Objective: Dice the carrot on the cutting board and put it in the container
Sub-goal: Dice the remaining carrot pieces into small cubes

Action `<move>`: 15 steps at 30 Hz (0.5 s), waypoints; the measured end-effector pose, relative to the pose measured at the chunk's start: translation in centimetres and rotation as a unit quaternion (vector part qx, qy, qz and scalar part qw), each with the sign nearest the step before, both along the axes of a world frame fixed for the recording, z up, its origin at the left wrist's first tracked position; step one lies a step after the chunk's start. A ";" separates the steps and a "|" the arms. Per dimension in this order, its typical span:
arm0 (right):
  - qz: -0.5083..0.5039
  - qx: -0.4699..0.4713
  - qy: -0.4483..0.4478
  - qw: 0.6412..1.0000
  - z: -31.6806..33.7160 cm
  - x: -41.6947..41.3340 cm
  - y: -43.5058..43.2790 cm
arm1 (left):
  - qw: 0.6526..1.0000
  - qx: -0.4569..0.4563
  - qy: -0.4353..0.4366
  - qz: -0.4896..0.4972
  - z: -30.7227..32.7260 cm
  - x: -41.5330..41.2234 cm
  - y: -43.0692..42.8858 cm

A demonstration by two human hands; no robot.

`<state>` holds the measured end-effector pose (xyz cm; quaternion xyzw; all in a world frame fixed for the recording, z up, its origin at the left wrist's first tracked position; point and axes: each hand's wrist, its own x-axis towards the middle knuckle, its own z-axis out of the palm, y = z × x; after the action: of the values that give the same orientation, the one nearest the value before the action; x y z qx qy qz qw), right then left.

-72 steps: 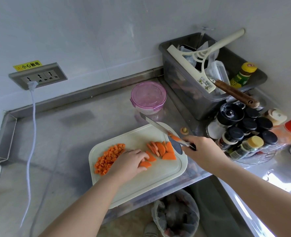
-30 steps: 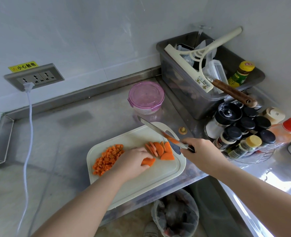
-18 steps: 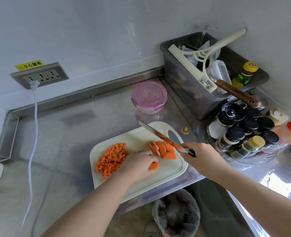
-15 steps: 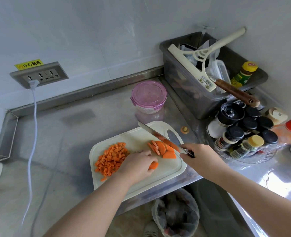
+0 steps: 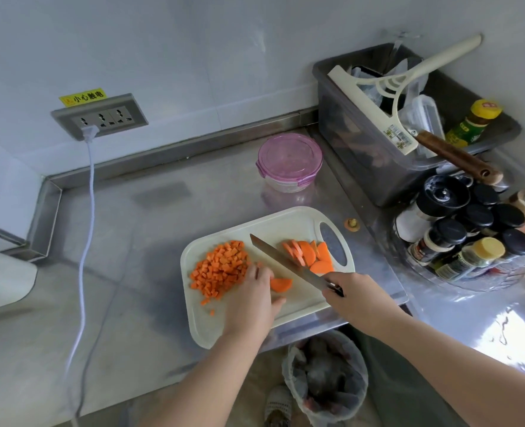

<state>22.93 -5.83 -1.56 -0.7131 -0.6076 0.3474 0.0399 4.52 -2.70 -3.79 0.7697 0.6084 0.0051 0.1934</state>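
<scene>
One carrot half-slice (image 5: 281, 285) lies held under the curled left grip (image 5: 255, 298). The right grip (image 5: 355, 300), closed round the knife (image 5: 285, 261), holds its blade diagonally just beyond that slice.

steel counter (image 5: 150, 229), cutting board (image 5: 298, 224), lidded container (image 5: 289, 161), bin (image 5: 378, 167)
</scene>
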 end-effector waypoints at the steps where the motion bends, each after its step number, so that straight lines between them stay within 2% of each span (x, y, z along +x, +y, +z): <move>1: 0.004 -0.002 -0.007 1.000 -0.2 -0.1 0.0 | 1.000 0.009 -0.004 0.009 0.0 0.2 -0.1; 10: 0.030 -0.011 -0.014 0.999 -0.7 -1.5 -1.2 | 0.992 0.032 -0.093 0.080 -1.2 1.2 1.4; 15: 0.040 -0.040 0.001 0.998 -0.2 -2.3 -1.7 | 0.952 -0.036 -0.240 0.188 -1.4 2.1 1.2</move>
<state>20.60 -7.54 -1.72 -0.6889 -0.6216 0.3730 -0.0019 6.67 -1.46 -5.14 0.6099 0.6779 0.2039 0.3564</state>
